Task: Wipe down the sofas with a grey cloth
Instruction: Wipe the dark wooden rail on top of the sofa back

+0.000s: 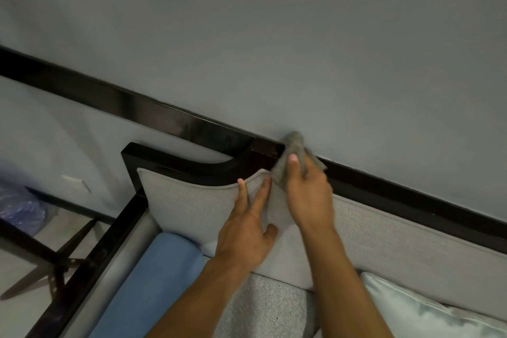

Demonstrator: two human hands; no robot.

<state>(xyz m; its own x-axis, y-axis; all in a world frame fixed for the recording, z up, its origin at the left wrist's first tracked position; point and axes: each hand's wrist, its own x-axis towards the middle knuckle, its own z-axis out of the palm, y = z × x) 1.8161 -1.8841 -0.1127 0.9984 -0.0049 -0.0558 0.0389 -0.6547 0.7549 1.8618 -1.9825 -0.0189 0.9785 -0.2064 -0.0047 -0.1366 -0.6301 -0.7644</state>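
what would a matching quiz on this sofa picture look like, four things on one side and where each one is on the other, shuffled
Things
1. grey cloth
2. left hand
3. blue bolster
4. shiny pale cushion

Places
a. flat on the padded backrest, fingers straight
b. lying on the seat beside the side arm
c. on the dark top rail, held in the right hand
d. on the seat at the lower right of the view

Pairs: 1-c, 2-a, 3-b, 4-d

Left hand (245, 236) and right hand (311, 200): both bare. Forearms: bare along their whole visible length. Fingernails: short, rounded, plain.
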